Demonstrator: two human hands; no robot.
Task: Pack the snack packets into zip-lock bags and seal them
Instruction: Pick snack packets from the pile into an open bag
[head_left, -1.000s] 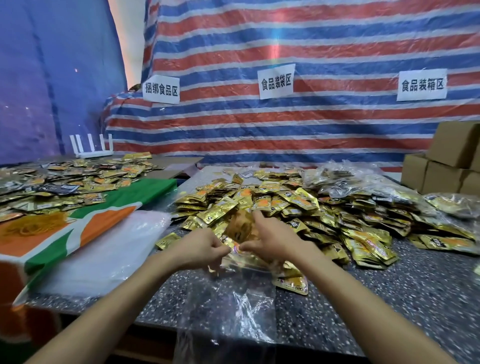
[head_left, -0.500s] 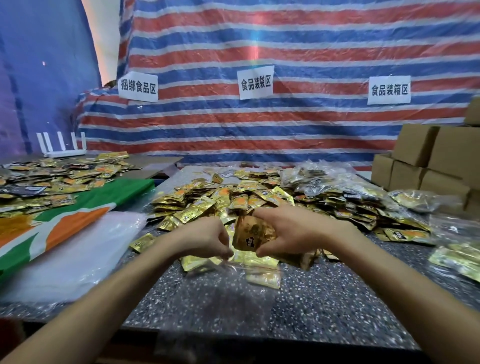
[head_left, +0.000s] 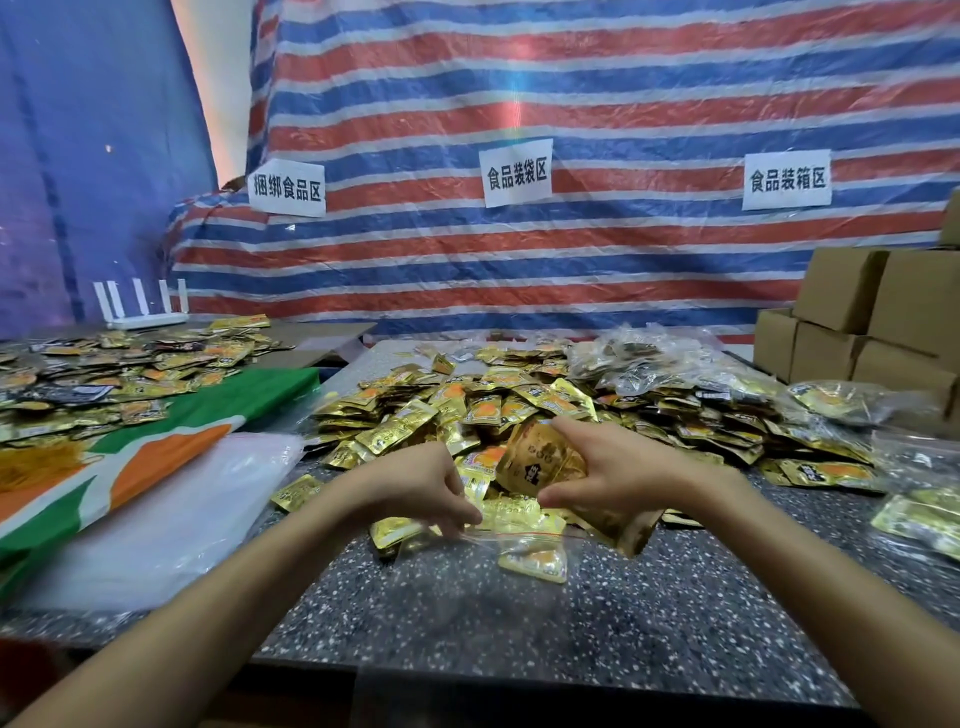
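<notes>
Left hand (head_left: 415, 486): bare, fingers uncovered
Right hand (head_left: 618, 467): bare too
Left forearm (head_left: 218, 613): unsleeved — bare skin to the frame's lower edge
Right forearm (head_left: 810, 566): unsleeved — the same

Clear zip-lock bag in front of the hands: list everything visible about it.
The zip-lock bag is thin, clear, creased plastic with a red zip line along its mouth. It lies on the speckled table, mouth away from the person, apparently unsealed. The left hand pinches the mouth's left edge; the right hand holds a stack of snack packets just above it. One gold packet seems to lie inside near the mouth.
</notes>
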